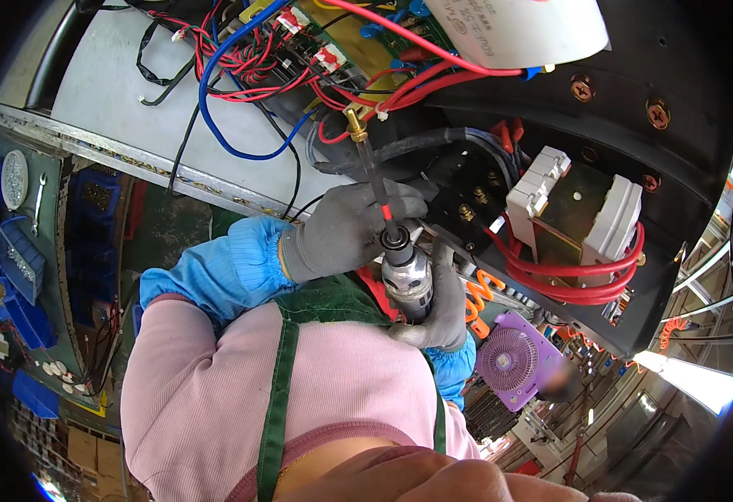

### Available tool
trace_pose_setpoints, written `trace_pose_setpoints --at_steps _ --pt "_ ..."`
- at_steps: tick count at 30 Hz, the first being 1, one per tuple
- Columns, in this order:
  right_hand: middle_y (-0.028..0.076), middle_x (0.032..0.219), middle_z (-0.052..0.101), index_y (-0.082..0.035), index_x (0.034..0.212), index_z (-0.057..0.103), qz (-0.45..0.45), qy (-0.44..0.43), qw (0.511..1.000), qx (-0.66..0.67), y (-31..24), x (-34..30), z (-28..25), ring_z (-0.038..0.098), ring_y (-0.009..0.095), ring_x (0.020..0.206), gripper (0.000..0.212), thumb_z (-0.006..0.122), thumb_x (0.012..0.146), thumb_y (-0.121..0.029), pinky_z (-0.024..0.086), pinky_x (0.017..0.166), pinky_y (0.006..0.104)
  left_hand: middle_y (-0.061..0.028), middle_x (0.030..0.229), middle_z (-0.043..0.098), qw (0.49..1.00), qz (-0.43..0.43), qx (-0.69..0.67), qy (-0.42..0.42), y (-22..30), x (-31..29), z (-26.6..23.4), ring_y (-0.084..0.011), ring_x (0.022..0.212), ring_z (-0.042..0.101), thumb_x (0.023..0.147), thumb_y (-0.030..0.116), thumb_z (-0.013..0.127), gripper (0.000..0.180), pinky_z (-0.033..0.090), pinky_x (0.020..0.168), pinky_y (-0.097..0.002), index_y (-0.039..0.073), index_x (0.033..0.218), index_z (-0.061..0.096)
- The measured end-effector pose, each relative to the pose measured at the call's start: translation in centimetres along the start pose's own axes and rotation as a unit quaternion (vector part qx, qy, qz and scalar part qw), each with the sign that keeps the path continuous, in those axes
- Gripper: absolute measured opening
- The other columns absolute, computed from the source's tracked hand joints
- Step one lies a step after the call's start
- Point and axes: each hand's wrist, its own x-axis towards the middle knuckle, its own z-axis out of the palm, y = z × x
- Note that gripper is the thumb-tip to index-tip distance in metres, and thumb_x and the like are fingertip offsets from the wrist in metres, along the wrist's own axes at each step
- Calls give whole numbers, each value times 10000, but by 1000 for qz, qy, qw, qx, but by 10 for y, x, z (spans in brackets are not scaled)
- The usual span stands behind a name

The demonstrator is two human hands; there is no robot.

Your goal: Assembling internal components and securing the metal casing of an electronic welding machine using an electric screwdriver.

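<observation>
Both my hands wear grey gloves. My right hand (pixel 443 305) grips the body of a power screwdriver (pixel 408 284), which points upward and away from me. On the end of its long bit (pixel 372 171) sits a brass-coloured bolt (pixel 355 125), close to a red cable. My left hand (pixel 341 230) is beside the driver's nose, its curled fingers reaching behind the bit; what they hold, if anything, is hidden. Just beyond is a black metal chassis (pixel 458 201). A transformer (pixel 579 209) with white end blocks and coiled red cable (pixel 584 280) is mounted on it.
Red, black and blue wires (pixel 249 67) spread around circuit boards at the top. A large white cylinder (pixel 521 33) overhangs them. Blue bins (pixel 23 259) of small hardware and a wrench (pixel 39 203) lie at far left. A purple fan (pixel 513 360) and orange coiled hose (pixel 483 293) are at right.
</observation>
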Motion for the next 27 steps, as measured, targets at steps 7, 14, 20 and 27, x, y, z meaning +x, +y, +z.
trace_pose_setpoints --at_steps 7,14,20,27 --pt "178 985 619 100 1373 155 -8 28 999 30 -3 1 2 614 267 911 1245 834 482 -440 440 838 318 -70 958 631 998 -29 -49 5 2 5 -1 -267 865 624 676 67 688 283 511 708 -341 94 947 609" --pt "169 1206 490 142 1369 89 55 12 998 38 1 -4 1 521 226 1061 1458 863 374 -592 393 919 311 -103 955 613 999 -9 -45 15 2 3 -3 -273 851 606 667 73 712 315 490 712 -351 65 970 626" --pt "169 1016 630 88 1388 131 -18 16 1000 -7 3 -1 0 633 258 915 1271 846 487 -454 457 824 318 -83 999 618 999 -40 -28 -3 3 0 -6 -291 918 594 638 133 718 378 482 784 -390 115 1006 631" --pt "150 1005 614 91 1381 137 8 7 1000 11 3 -4 -2 606 224 904 1264 854 482 -435 438 848 314 -83 974 628 998 -40 -47 11 1 -1 1 -283 894 606 666 121 715 330 493 754 -373 103 985 634"
